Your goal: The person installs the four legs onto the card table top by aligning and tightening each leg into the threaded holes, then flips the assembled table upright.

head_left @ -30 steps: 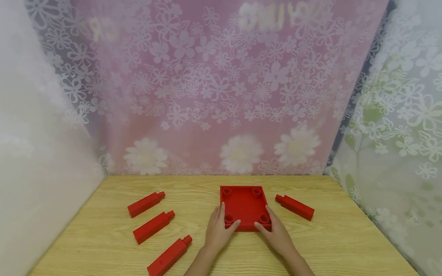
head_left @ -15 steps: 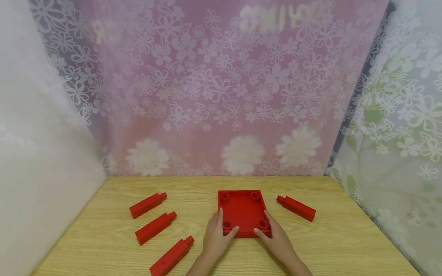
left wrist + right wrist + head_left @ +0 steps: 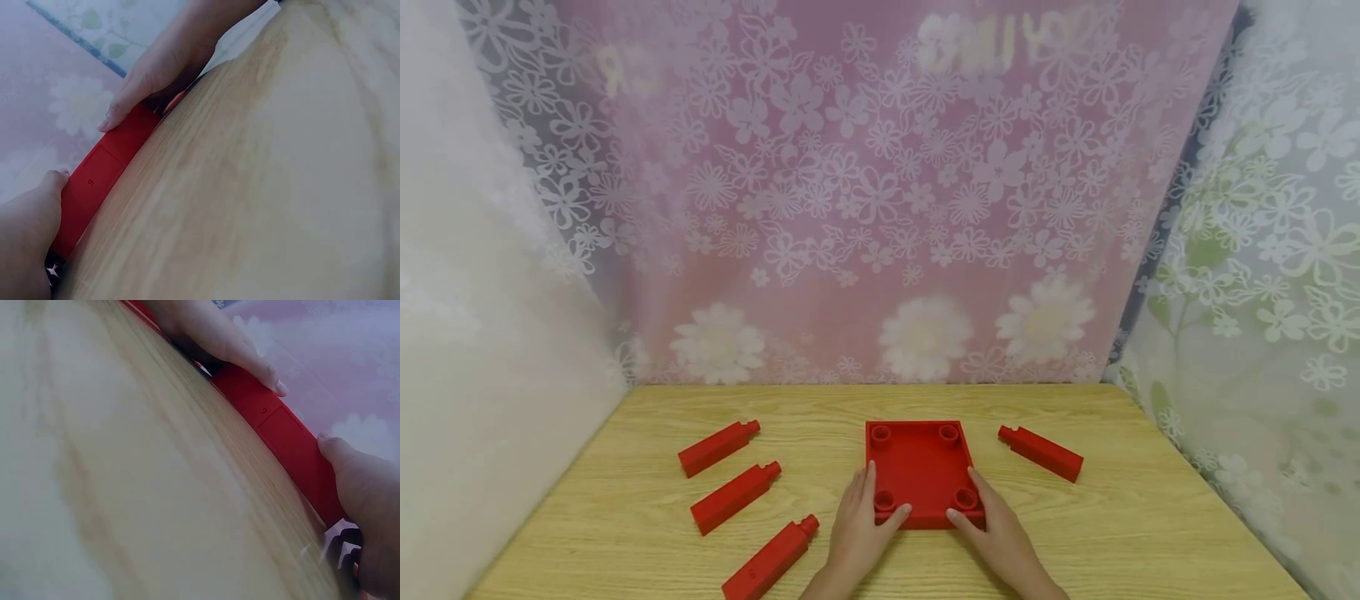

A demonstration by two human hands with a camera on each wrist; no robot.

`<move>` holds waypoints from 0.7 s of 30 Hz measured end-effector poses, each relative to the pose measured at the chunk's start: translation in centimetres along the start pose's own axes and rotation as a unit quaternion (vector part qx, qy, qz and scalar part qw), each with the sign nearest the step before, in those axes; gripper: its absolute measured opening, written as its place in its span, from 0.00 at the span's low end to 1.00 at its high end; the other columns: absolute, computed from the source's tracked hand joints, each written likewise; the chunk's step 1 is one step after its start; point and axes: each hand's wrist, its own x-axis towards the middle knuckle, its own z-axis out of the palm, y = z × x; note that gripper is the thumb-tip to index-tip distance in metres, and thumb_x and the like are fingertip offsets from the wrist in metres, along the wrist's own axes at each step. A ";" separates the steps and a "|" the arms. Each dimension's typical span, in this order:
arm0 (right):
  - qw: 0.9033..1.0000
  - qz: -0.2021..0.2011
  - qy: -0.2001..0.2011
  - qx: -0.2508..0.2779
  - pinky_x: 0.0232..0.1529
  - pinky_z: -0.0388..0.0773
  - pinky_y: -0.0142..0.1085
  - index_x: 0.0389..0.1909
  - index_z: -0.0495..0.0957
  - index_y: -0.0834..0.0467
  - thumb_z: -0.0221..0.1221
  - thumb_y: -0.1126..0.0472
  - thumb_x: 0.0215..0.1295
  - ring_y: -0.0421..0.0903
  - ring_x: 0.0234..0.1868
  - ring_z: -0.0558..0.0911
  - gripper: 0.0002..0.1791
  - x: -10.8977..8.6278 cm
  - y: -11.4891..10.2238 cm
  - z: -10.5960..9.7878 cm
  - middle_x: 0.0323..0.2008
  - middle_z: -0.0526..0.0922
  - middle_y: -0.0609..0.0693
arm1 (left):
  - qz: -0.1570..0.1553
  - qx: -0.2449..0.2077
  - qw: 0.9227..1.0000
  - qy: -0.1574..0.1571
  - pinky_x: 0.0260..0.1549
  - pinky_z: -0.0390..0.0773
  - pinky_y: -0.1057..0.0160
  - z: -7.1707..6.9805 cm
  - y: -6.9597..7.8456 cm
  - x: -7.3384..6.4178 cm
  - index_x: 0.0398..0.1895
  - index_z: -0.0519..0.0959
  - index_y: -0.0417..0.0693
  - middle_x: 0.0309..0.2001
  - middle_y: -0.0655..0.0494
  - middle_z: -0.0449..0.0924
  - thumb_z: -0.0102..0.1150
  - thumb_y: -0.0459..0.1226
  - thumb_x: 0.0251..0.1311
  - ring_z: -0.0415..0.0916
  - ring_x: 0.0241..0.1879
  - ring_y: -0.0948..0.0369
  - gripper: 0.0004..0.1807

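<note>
A red square tray-like piece [image 3: 919, 471] lies on the table in the head view, open side up, with a raised rim and a round socket at each corner. My left hand [image 3: 855, 525] holds its near left corner, thumb over the front rim and fingers along the left side. At the near right corner my right hand [image 3: 1000, 529] grips it the same way. Both wrist views show the front wall [image 3: 94, 181] with a small engraved mark, a thumb at each end. The fingers behind the corners are partly hidden.
Left of the tray-like piece lie three red square bars with notched round ends: a far one [image 3: 718, 448], a middle one [image 3: 735, 497] and a near one [image 3: 770, 560]. A similar bar [image 3: 1041, 453] lies to the right. Patterned curtains [image 3: 880, 208] hang around the wooden table [image 3: 625, 517].
Both hands have drawn the red tray-like piece toward me and slightly left, keeping their hold on its near corners. The bars lie where they were.
</note>
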 end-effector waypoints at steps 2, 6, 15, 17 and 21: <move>1.000 0.000 -0.002 -0.001 0.56 0.61 0.55 0.68 0.56 0.62 0.56 0.38 0.58 0.61 0.62 0.62 0.45 -0.2 -0.1 0.0 0.63 0.62 0.62 | -0.002 -0.001 1.000 -0.004 0.56 0.57 0.40 -0.1 -0.1 -0.2 0.69 0.53 0.40 0.65 0.38 0.55 0.52 0.62 0.54 0.51 0.64 0.42 0.48; 1.000 0.002 -0.003 -0.003 0.55 0.62 0.55 0.68 0.57 0.61 0.56 0.38 0.57 0.60 0.61 0.63 0.44 -0.7 -0.3 0.0 0.63 0.63 0.62 | -0.011 -0.003 1.000 -0.012 0.55 0.56 0.39 -0.4 -0.1 -0.5 0.70 0.52 0.40 0.65 0.38 0.55 0.52 0.62 0.54 0.51 0.64 0.43 0.49; 1.000 0.007 -0.005 0.003 0.55 0.63 0.55 0.67 0.58 0.59 0.57 0.37 0.56 0.60 0.61 0.64 0.44 -1.2 -0.6 -0.1 0.62 0.64 0.60 | -0.018 -0.003 1.000 -0.021 0.55 0.56 0.39 -0.8 0.0 -1.0 0.70 0.52 0.40 0.66 0.38 0.55 0.50 0.64 0.53 0.50 0.64 0.43 0.50; 1.000 0.008 -0.007 0.004 0.55 0.63 0.55 0.67 0.59 0.59 0.58 0.37 0.56 0.60 0.60 0.64 0.44 -1.3 -0.6 -0.1 0.62 0.65 0.60 | -0.022 -0.006 0.999 -0.025 0.56 0.55 0.39 -1.0 0.1 -1.1 0.70 0.52 0.40 0.66 0.38 0.54 0.51 0.64 0.53 0.50 0.64 0.43 0.50; 1.000 0.013 -0.010 0.003 0.54 0.64 0.55 0.67 0.59 0.59 0.58 0.37 0.55 0.60 0.60 0.65 0.45 -1.4 -0.7 -0.1 0.61 0.65 0.60 | -0.033 -0.013 0.999 -0.031 0.56 0.54 0.39 -1.1 0.2 -1.3 0.70 0.52 0.40 0.66 0.38 0.53 0.51 0.64 0.53 0.49 0.65 0.42 0.50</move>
